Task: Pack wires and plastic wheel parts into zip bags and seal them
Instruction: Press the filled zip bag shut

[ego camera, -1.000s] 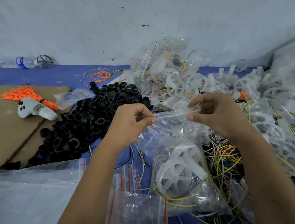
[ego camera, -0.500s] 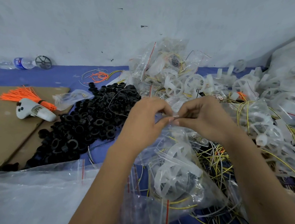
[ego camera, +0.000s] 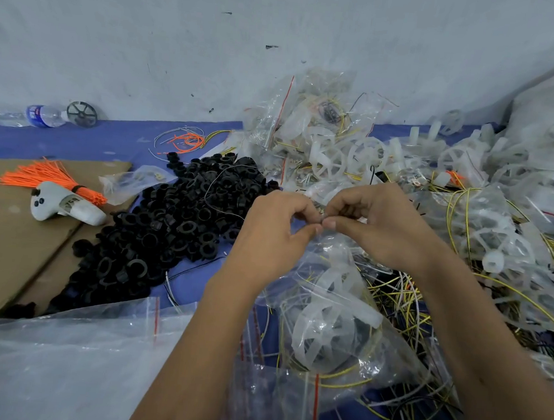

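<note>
A: Status on the zip bag (ego camera: 333, 322)?

B: Loaded. White wheel part (ego camera: 321, 334) and a loop of yellow wire (ego camera: 348, 378) sit in its lower half. Bag hangs from both hands over the blue mat (ego camera: 84, 141), just right of the black ring pile (ego camera: 166, 230).

A: Grip?

B: Left hand (ego camera: 272, 233) and right hand (ego camera: 378, 225) both pinch the bag's top edge, thumb against forefinger, fingertips of the two hands nearly touching at the middle of the mouth. Looks like the sealing step, I judge.

A: How to do it clean?

B: Line up the two lips of the zip track first. Start the press where the pinches meet, then I'd slide each pinch outward along the track to its corner. Keep wire ends below the strip; one strand caught in the track and it won't close. Push some air out first or the wheel's bulk will pull the seal open.

A: Orientation?

B: Mouth up and away from the wearer, bottom toward the camera. Long axis runs from the pinch down toward the lower right; zip line runs roughly left-right across it. Whether the track is already engaged anywhere, can't tell: fingers cover it.

A: Watch the loose wires (ego camera: 404, 304) under the bag; they could snag on lift.
</note>
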